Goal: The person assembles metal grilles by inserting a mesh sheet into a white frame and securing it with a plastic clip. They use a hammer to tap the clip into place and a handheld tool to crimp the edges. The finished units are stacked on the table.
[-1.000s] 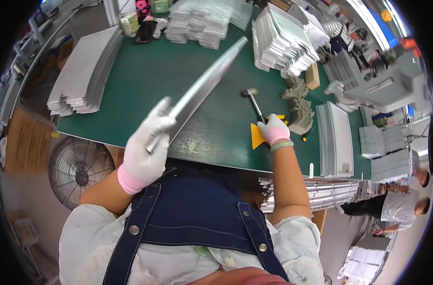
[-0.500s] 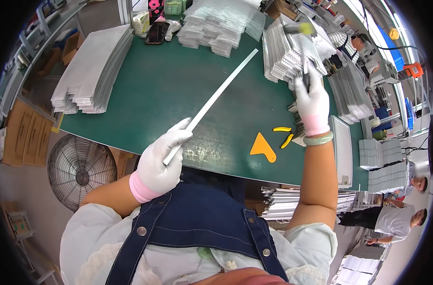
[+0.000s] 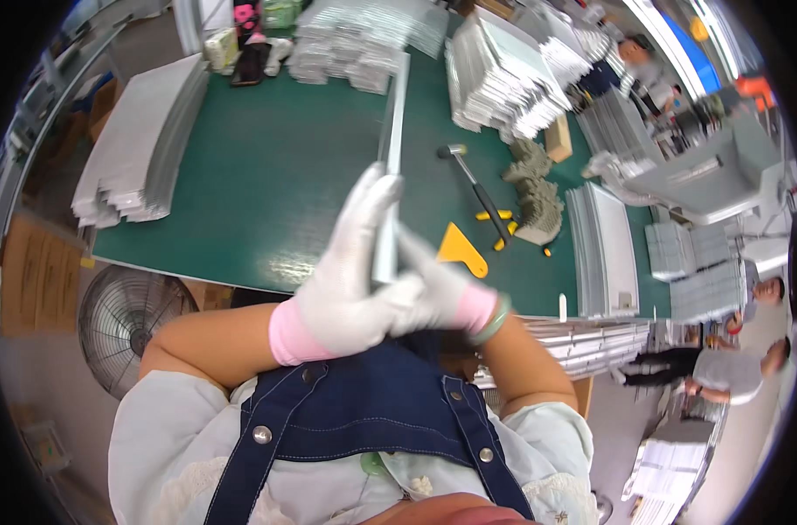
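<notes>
A long narrow white strip [image 3: 398, 114] slants upward and away over the green table. My left hand [image 3: 342, 271], in a white glove with a pink cuff, is closed round its near part. My right hand [image 3: 442, 293], gloved alike, comes up against the strip's near end beside the left hand; motion smears its fingers, so I cannot tell how it grips. To the right lies a hammer [image 3: 477, 184] with a black handle, its grip end over yellow-handled pliers [image 3: 504, 229]. A yellow triangular scraper [image 3: 460, 251] rests nearer to my right hand.
Stacks of silvery panels stand at the left [image 3: 140, 140], far middle [image 3: 355, 44] and far right [image 3: 503, 79]. Small grey parts [image 3: 536, 197] and a wooden block [image 3: 558, 138] lie right of the hammer. A floor fan [image 3: 127, 328] stands lower left. Other people are at the right.
My right hand has let go of the hammer, now on the table, and come back to my left hand. The strip has swung more upright. The view has shifted.
</notes>
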Tool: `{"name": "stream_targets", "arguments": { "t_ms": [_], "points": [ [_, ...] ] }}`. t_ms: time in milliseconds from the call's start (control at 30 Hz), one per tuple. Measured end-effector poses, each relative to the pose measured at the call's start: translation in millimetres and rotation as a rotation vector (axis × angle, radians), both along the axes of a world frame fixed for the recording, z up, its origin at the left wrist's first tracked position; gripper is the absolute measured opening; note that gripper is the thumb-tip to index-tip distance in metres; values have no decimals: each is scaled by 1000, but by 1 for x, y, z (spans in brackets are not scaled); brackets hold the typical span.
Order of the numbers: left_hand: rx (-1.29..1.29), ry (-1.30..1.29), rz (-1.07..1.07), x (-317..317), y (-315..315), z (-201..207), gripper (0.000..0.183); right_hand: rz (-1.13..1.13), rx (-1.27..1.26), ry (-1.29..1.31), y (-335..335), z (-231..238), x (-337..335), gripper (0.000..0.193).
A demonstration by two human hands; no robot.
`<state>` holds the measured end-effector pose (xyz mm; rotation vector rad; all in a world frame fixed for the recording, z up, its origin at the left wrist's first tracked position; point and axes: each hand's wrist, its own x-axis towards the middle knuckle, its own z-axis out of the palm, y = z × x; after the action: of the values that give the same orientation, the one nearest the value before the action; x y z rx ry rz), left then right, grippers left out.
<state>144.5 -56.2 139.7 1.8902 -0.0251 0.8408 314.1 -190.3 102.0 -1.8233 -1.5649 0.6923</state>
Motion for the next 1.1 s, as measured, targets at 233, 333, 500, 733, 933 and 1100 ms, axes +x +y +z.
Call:
{"name": "stream_targets", "arguments": {
  "t_ms": [233,333,500,733,933,1100],
  "points": [
    [-575,297,-685,37,-35,-29,100,-1292,574,600,-129,-22,12,22],
    [-597,262,-496,28,-8,-42,79,-1559,955,495,-206,2,68,43],
    [-539,310,-271,30,12,-52,69,-1573,875,350,-383,-14,221,41],
    [-564,339,-101,14,30,-51,64,-1770,918,736,-404,-10,304,41],
    [-97,309,231,-12,73,-36,60,-2230,-149,-540,-344,30,259,52],
    [646,473,911,-106,286,-3,52,-1561,430,-1049,-273,-16,190,52]
  ]
}}
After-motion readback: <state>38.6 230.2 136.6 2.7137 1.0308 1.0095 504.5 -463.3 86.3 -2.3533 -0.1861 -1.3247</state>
